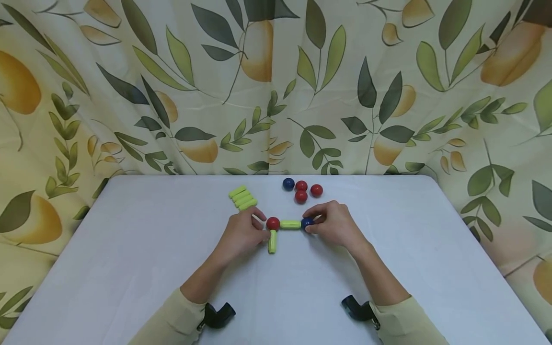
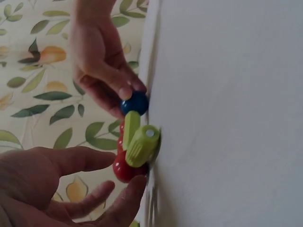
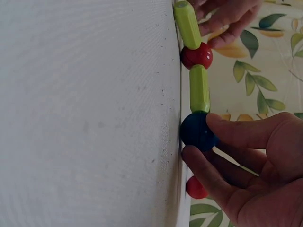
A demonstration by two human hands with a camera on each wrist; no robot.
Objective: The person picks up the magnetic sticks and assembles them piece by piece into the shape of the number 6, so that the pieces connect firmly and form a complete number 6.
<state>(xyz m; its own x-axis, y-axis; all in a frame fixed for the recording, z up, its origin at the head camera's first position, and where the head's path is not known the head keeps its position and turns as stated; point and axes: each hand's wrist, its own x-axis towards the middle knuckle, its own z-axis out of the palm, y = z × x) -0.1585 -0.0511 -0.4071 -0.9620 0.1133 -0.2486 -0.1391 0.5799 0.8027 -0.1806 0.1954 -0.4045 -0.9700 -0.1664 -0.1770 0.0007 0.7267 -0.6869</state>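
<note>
The left hand (image 1: 246, 232) lightly pinched the red ball (image 1: 273, 224); the right hand (image 1: 334, 223) pinched the blue ball (image 1: 306, 224) at its 3 o'clock, across a green stick (image 1: 291, 224). Straight alignment best suited the joint.

No text, label, brand, number or sign can be read.

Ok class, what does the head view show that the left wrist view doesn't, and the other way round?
Only the head view: the loose blue ball, pale sleeves and black wrist devices.

Only the left wrist view: the pale dot in the end of the nearer green stick.

Both: left hand, right hand, red ball, held blue ball, the joining green stick, that nearer stick, white table and patterned cloth.
</note>
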